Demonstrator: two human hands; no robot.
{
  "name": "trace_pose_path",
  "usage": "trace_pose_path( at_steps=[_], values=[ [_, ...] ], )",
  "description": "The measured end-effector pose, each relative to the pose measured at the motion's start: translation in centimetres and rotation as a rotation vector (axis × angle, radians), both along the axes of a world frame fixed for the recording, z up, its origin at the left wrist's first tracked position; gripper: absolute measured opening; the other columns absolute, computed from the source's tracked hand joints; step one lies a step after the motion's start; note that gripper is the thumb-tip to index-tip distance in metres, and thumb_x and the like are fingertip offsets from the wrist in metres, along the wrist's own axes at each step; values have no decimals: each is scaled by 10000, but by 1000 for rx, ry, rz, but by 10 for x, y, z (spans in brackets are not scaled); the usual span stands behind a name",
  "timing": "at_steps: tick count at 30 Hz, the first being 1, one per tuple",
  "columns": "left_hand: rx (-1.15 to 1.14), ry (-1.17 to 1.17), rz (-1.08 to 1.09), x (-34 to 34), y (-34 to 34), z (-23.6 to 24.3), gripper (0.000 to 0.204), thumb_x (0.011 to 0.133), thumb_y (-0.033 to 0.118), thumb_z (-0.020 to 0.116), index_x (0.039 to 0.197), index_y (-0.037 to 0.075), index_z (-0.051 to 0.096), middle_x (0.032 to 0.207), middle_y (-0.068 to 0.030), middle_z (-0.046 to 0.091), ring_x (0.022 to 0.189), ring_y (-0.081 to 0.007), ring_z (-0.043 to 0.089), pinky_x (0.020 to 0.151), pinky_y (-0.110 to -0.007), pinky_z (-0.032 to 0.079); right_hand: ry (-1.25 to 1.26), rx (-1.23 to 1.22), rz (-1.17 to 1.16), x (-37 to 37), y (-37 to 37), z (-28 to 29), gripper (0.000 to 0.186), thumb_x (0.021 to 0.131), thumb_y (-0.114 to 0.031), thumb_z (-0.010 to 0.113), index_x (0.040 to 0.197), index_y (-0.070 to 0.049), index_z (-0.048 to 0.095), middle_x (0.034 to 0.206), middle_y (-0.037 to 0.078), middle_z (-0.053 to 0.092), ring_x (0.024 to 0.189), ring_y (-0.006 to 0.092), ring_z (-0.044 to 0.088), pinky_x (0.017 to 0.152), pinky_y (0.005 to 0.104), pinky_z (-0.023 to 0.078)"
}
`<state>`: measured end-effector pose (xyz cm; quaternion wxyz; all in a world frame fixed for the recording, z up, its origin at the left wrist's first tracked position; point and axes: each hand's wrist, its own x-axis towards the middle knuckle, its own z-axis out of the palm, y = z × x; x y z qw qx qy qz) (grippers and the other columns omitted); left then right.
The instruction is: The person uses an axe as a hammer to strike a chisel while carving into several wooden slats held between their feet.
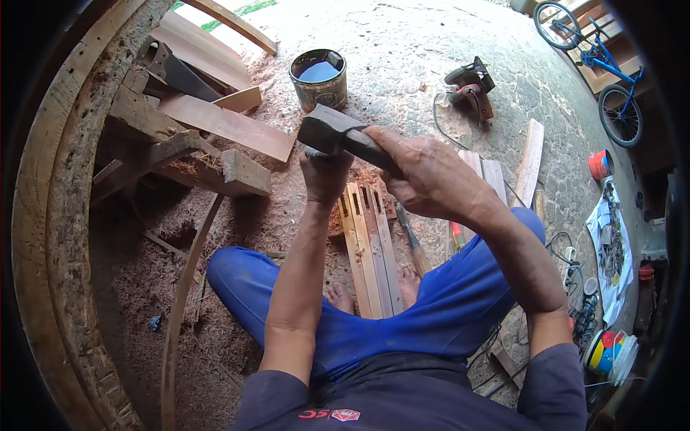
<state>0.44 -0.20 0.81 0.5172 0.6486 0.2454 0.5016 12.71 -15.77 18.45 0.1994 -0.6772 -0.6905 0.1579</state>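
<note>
Sitting cross-legged on a sawdust-strewn floor point(431, 43), a person in blue trousers is seen from above. Rough timber beams point(180, 154) are stacked at the left, apart from the work. Three pale slotted wooden strips point(370, 251) are laid side by side between the feet, seemingly so they are steadied there. A dark wooden mallet point(338, 133) is gripped by its handle in the closed right hand point(424, 176) and held above the left hand point(325, 176), which is fisted around something upright under the mallet head, its tip hidden. A paint tin point(318, 77) and a power saw point(471, 87) are set beyond. A wooden-handled tool point(411, 241) lies just beside the strips.
</note>
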Motion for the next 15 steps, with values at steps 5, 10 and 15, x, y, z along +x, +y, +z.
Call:
trace_pose_path(
  at_steps=[5,10,15],
  values=[
    [-125,27,-32,2,23,2,162,846,60,690,688,54,660,590,27,617,518,-75,580,495,-272,465,198,449,-96,-3,14,66,446,907,-91,683,1335,-71,560,916,172,716,788,333,714,733,405,562],
    [-106,-20,-56,1,1,9,178,858,27,677,688,52,632,574,4,587,459,-91,540,422,-268,429,-53,354,-109,3,34,20,464,916,-33,567,1364,-39,448,832,233,710,655,318,736,512,414,584],
    [401,8,174,0,-10,-2,73,861,35,693,930,24,670,710,-13,648,516,-97,581,452,-265,453,-111,-183,33,8,20,-1,319,899,-46,553,1210,-32,484,892,233,696,894,377,716,796,516,566]
  ],
)
